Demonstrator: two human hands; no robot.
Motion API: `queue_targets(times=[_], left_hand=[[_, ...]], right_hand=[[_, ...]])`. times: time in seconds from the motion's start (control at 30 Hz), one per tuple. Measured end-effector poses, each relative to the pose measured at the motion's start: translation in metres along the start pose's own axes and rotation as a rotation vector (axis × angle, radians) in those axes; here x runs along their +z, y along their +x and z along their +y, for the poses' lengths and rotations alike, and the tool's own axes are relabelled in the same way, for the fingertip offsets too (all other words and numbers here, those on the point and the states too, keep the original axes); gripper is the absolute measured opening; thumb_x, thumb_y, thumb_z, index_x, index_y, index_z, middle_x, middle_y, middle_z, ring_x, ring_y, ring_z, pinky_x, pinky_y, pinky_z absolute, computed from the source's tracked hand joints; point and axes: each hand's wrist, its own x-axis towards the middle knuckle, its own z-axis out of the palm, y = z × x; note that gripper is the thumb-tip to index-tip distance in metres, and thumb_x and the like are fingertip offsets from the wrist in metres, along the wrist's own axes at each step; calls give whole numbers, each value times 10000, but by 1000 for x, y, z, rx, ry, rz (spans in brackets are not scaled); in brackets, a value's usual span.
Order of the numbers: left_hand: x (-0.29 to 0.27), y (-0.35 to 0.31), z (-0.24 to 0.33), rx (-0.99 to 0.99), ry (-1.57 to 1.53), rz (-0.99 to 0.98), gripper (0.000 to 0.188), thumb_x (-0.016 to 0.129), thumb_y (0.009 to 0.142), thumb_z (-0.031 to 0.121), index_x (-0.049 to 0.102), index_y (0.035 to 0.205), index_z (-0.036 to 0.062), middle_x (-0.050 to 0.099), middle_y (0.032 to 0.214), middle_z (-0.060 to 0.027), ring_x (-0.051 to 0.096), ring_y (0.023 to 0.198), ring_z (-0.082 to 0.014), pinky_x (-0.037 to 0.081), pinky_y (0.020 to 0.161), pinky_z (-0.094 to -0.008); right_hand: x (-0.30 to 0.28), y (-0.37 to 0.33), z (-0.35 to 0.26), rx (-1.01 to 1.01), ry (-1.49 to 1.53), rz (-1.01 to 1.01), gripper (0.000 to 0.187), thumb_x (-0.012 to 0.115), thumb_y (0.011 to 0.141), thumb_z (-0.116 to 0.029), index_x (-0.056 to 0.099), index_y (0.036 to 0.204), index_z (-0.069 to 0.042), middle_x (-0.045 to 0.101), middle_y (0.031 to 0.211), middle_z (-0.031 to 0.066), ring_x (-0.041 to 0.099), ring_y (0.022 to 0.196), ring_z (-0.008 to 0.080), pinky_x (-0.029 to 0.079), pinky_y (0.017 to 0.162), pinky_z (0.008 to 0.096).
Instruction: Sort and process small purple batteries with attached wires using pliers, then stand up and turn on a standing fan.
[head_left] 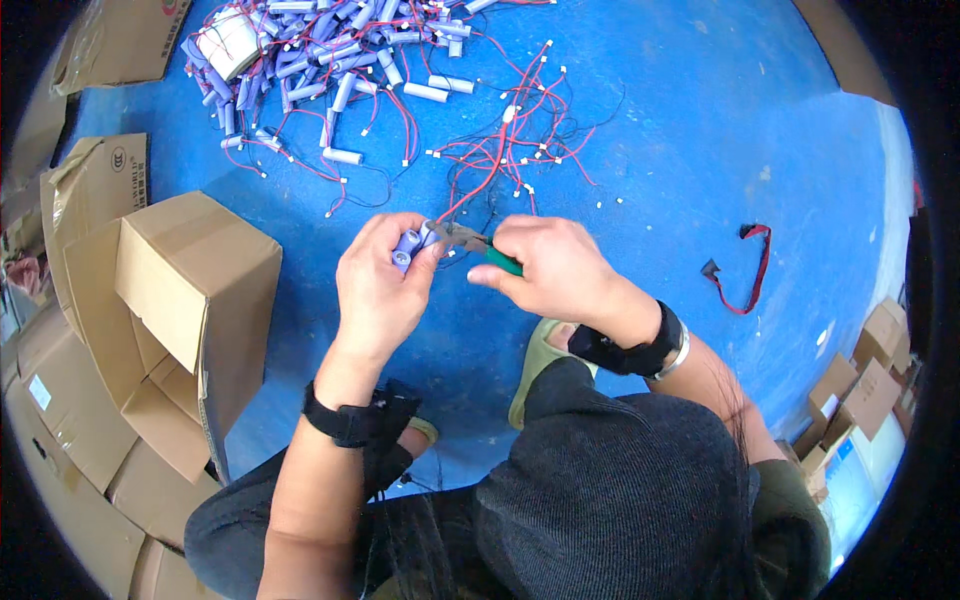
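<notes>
My left hand (378,295) is closed round a few purple cylindrical battery cells (404,246), their round ends showing between the fingers. My right hand (560,268) grips green-handled pliers (504,261). The metal jaws reach left to the cells at my left fingertips; whether they bite on a wire there is too small to tell. From beside the cells, a bundle of red and black wires (492,172) runs away from me and fans out over the blue floor. Small white connectors tip many of the wires.
A large heap of purple battery cells (345,92) with wires lies at the far left, a white roll (229,44) on it. An open cardboard box (245,270) stands left of my hands. A red-and-black cable (765,262) lies right. Small cartons (868,395) are stacked at the right edge.
</notes>
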Motion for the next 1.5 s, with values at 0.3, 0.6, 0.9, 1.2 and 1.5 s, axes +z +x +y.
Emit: queue_targets(times=[0.3, 0.6, 0.9, 1.2, 1.5], left_hand=[[-4, 0, 0, -356, -397, -23, 214, 645, 807, 109, 534, 972, 30, 570, 724, -24, 466, 562, -61, 373, 491, -196], [-7, 2, 2, -692, -1247, -153, 305, 600, 847, 118, 495, 1114, 14, 595, 863, -53, 436, 516, -43, 321, 417, -173], [-8, 3, -3, -712, -1361, -86, 159, 583, 868, 172, 537, 947, 42, 587, 814, -33, 439, 520, -27, 361, 429, -163], [-4, 8, 12, -843, -1276, -8, 160, 614, 852, 218, 554, 841, 69, 539, 671, 3, 425, 483, -22, 351, 398, -147], [-3, 5, 6, -1071, -1642, -29, 190, 646, 832, 217, 518, 806, 79, 547, 676, -13, 453, 475, -57, 338, 389, -168]], right_hand=[[3, -1, 15, 364, 684, -140, 322, 633, 806, -312, 594, 692, -13, 602, 753, 95, 590, 679, 215, 444, 590, 324], [-10, -5, -6, 85, 268, 0, 333, 661, 735, -319, 597, 701, 6, 570, 898, 150, 554, 832, 327, 446, 735, 408], [-11, -4, -7, 39, 194, -73, 316, 707, 703, -285, 568, 672, -3, 556, 996, 131, 536, 931, 321, 426, 815, 400], [-4, -2, -6, -112, 20, 127, 283, 736, 626, -259, 568, 658, -34, 550, 982, 96, 531, 932, 282, 418, 836, 392], [0, 5, 4, -128, -49, 227, 287, 669, 700, -330, 565, 654, -66, 569, 796, 29, 563, 771, 220, 443, 677, 360]])
